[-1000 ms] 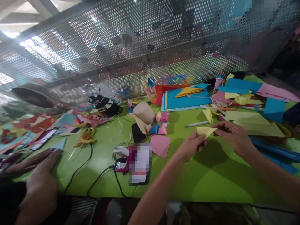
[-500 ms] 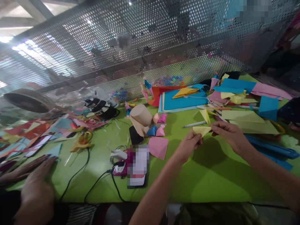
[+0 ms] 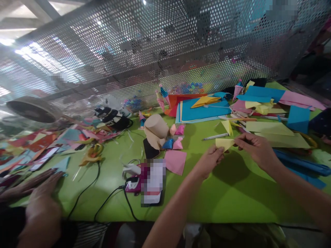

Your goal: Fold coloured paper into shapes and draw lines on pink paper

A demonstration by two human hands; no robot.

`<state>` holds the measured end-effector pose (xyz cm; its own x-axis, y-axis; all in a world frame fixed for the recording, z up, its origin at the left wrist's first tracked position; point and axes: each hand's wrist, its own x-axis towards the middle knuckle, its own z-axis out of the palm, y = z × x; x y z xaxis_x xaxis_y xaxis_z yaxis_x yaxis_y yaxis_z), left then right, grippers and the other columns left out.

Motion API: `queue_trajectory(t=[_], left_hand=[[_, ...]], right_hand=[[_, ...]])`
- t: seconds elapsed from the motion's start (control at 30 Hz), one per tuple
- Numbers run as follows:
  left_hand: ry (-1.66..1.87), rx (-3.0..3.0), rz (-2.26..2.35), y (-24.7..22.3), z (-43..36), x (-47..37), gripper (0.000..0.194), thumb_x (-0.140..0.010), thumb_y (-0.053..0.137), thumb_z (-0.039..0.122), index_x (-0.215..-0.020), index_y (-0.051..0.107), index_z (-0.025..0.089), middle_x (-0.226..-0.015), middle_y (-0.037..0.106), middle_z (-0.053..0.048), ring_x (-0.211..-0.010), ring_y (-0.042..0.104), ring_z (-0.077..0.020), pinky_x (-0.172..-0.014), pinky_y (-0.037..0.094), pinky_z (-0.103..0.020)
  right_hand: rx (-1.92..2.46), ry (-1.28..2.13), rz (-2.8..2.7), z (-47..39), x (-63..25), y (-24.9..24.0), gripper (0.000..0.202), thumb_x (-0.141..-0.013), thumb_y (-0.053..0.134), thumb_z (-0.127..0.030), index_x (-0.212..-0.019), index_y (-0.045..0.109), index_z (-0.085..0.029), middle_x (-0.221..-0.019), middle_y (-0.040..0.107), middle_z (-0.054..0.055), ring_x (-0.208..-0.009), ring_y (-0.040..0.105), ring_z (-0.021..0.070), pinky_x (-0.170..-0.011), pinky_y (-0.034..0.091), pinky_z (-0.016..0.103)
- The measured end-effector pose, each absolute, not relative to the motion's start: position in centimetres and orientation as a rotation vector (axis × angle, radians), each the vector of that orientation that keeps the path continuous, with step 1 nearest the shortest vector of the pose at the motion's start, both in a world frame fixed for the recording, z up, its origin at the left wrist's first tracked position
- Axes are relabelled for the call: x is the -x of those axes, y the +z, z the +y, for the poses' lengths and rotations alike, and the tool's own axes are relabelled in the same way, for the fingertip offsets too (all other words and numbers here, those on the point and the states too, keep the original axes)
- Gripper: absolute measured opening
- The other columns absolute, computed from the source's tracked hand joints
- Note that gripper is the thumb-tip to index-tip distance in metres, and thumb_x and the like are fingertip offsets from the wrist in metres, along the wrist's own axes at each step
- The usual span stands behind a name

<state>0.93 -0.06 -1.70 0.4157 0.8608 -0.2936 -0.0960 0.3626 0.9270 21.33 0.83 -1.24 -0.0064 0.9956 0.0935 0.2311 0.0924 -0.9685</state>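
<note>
Left fingers [image 3: 219,151] and right fingers [image 3: 241,143] both pinched closed on folded yellow paper [image 3: 222,142] above green desk [image 3: 232,199], pen [image 3: 217,136] just beyond, pink paper square [image 3: 176,162] leftward

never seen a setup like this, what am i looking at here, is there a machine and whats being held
There is no machine: these are a person's bare hands, seen from a camera worn on their head, looking forward and down. The left hand holds a small piece of folded yellow paper, and the right hand pinches its right end. Below is a green table. On it lie a pink paper square, a tan roll, a pen, blue sheets and a yellow glue gun. The hands at far left belong to someone else.
</note>
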Motion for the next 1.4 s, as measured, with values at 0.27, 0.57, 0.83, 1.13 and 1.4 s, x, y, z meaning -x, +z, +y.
queue_trajectory(t=[0.27, 0.57, 0.83, 1.13, 1.4], left_hand=[[0.811, -0.749, 0.823, -1.9, 0.2, -0.7, 0.046, -0.075, 0.082, 0.051, -0.088, 0.059, 0.013, -0.066, 0.035, 0.007, -0.054, 0.025, -0.0045, -0.049, 0.013, -0.020], [0.758, -0.885, 0.888, -2.1, 0.0, -0.9, 0.044, -0.082, 0.074, 0.055, -0.088, 0.055, 0.015, -0.065, 0.036, 0.007, -0.056, 0.027, -0.0058, -0.053, 0.014, -0.022], [0.779, -1.046, 0.936, -1.9, -0.1, -1.1, 0.042, -0.087, 0.066, 0.056, -0.089, 0.058, 0.015, -0.070, 0.041, 0.005, -0.061, 0.033, -0.0083, -0.059, 0.022, -0.024], [0.889, -1.300, 1.077, -2.8, 0.3, -0.8, 0.031, -0.097, 0.053, 0.046, -0.090, 0.057, 0.017, -0.072, 0.040, 0.004, -0.066, 0.035, -0.0113, -0.061, 0.026, -0.026], [0.810, -1.325, 1.107, -2.4, 0.3, -0.8, 0.024, -0.098, 0.054, 0.040, -0.092, 0.060, 0.017, -0.076, 0.049, 0.002, -0.071, 0.042, -0.0127, -0.068, 0.032, -0.025]], right_hand=[[1.159, 1.212, -1.359, 0.9, -20.9, -1.5, 0.030, -0.079, 0.081, -0.051, -0.094, 0.078, -0.025, -0.092, 0.074, 0.005, -0.083, 0.064, 0.0200, -0.078, 0.051, 0.034], [1.186, 1.169, -1.344, 0.7, -21.0, -0.9, 0.026, -0.079, 0.078, -0.048, -0.087, 0.077, -0.024, -0.081, 0.071, 0.003, -0.073, 0.061, 0.0181, -0.070, 0.049, 0.032], [1.154, 1.181, -1.244, 0.7, -21.3, -1.6, 0.014, -0.081, 0.076, -0.039, -0.079, 0.076, -0.025, -0.073, 0.067, 0.000, -0.070, 0.058, 0.0165, -0.067, 0.046, 0.030], [1.174, 1.277, -1.380, 0.8, -21.6, -1.3, 0.031, -0.086, 0.072, -0.055, -0.086, 0.078, -0.024, -0.087, 0.074, 0.004, -0.077, 0.063, 0.0190, -0.075, 0.049, 0.033], [1.260, 1.077, -1.483, 0.9, -21.8, -1.5, 0.033, -0.084, 0.073, -0.057, -0.080, 0.075, -0.024, -0.076, 0.068, 0.002, -0.073, 0.057, 0.0190, -0.067, 0.043, 0.032]])
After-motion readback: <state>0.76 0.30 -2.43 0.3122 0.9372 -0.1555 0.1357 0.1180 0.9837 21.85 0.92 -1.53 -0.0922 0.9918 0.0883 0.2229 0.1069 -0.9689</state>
